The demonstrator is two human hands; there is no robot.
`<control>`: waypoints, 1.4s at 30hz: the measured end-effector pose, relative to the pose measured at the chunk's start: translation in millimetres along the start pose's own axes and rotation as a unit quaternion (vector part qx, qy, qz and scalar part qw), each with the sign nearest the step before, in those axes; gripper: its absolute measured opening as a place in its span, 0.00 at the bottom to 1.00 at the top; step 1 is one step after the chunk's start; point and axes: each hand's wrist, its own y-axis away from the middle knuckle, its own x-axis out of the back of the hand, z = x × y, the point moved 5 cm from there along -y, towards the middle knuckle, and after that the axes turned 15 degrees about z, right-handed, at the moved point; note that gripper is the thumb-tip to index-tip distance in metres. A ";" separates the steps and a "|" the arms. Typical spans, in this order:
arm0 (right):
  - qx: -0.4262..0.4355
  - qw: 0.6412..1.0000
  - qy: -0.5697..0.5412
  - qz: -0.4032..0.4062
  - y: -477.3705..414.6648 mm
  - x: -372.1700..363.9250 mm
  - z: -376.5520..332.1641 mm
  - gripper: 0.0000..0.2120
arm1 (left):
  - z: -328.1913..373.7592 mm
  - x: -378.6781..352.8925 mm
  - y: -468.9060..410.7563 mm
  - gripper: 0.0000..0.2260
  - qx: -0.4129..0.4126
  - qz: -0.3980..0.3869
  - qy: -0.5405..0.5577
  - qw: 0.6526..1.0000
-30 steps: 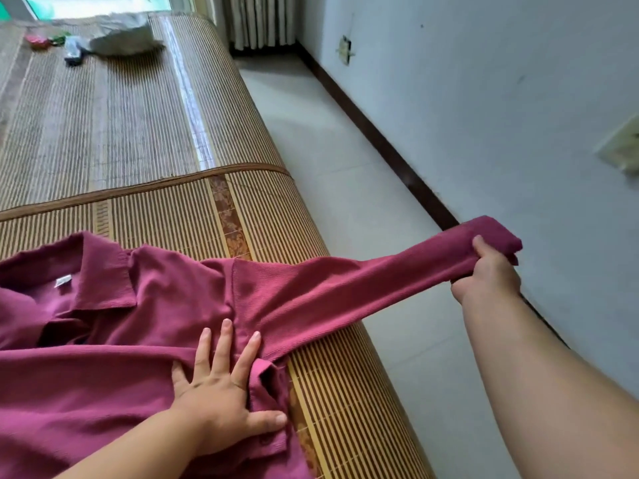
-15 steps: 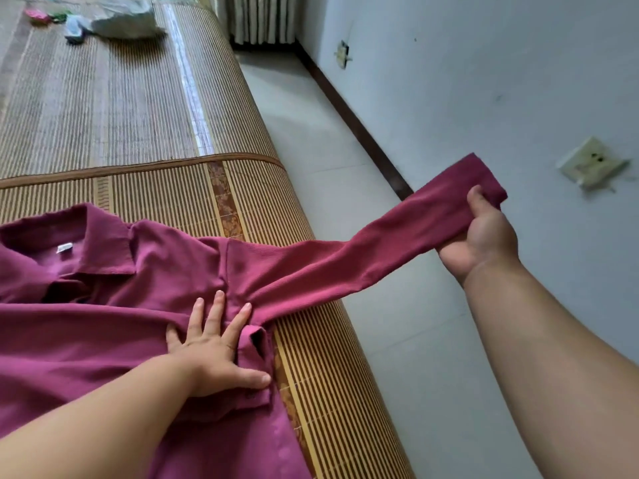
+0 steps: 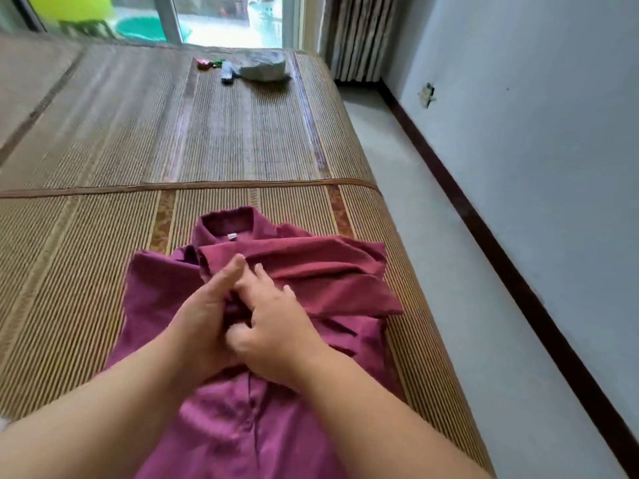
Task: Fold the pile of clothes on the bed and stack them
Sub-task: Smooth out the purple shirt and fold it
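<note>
The red shirt [image 3: 221, 426] lies on the bed mat [image 3: 86, 254], its sleeve [image 3: 311, 264] laid across the chest to make it narrow. The right hand [image 3: 280, 330] presses it flat, fingers spread. I cannot tell if the left hand [image 3: 204, 319] pinches the cloth.

We're in a home bedroom. Evidence: a wide bed [image 3: 359, 157] on the left under a woven bamboo mat [image 3: 224, 133]. Far end has a glass door [image 3: 224, 19], with a pleated curtain [image 3: 359, 36] in the far right corner. On the right, a painted wall [image 3: 536, 150] with a socket [image 3: 427, 95] and dark baseboard [image 3: 484, 223], over a pale floor [image 3: 425, 243].
</note>
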 end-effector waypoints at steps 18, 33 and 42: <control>-0.232 0.892 0.384 0.056 12.7 -16.8 154.0 0.35 | 26.9 200.8 -37.8 0.25 -0.166 0.360 -0.514 0.761; -0.135 0.941 0.220 0.217 50.7 54.6 211.4 0.20 | -31.8 -74.3 -124.6 0.27 -0.470 0.019 -0.733 0.492; -0.068 0.953 0.074 0.287 58.6 64.0 225.8 0.08 | -29.2 -117.1 -203.4 0.07 -0.346 0.154 -0.700 0.606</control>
